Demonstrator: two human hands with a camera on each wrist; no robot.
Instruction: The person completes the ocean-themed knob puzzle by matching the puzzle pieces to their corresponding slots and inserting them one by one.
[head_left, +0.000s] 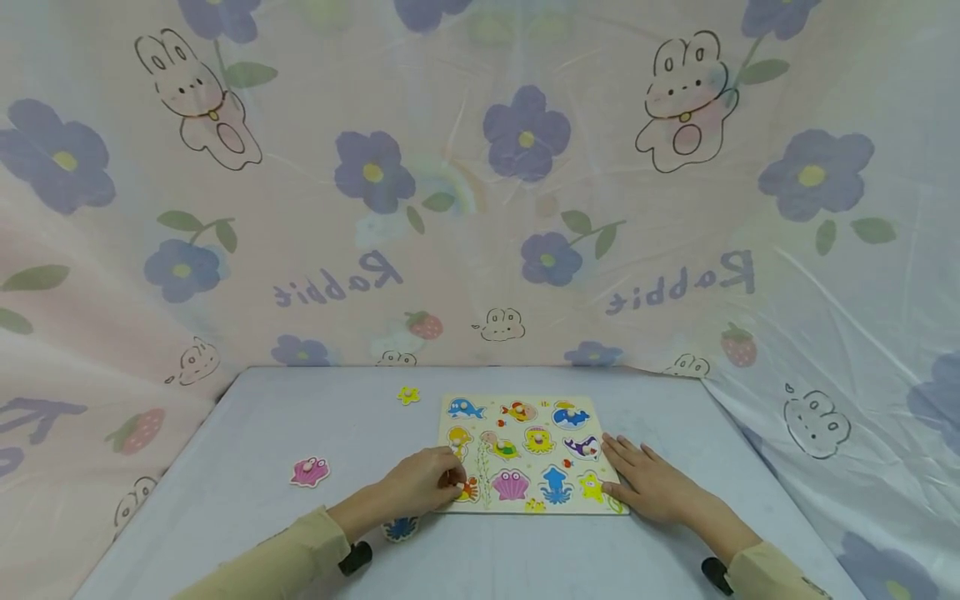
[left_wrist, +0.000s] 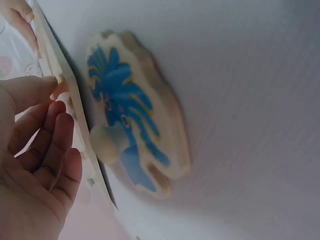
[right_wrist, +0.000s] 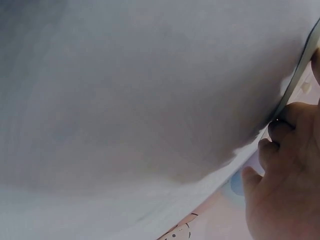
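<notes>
A wooden knob-puzzle board (head_left: 532, 508) with sea-animal pictures lies on the table. My left hand (head_left: 429, 479) is at its near left corner, thumb and fingertips pinching the small knob of the orange crab piece (head_left: 470, 490). In the left wrist view the left hand (left_wrist: 42, 135) has its thumb and fingertips together over the board, the crab mostly hidden. A loose blue squid piece (left_wrist: 125, 110) with a round knob lies beside the board, partly under the left wrist in the head view. My right hand (head_left: 656, 479) rests on the board's right edge, fingers extended.
A pink shell piece (head_left: 310, 472) lies at the left of the table, and a yellow starfish piece (head_left: 408, 395) sits beyond the board's far left corner. Knobbed pieces such as the yellow octopus (head_left: 538, 440) sit on the board. A patterned curtain (head_left: 450, 208) hangs behind the table.
</notes>
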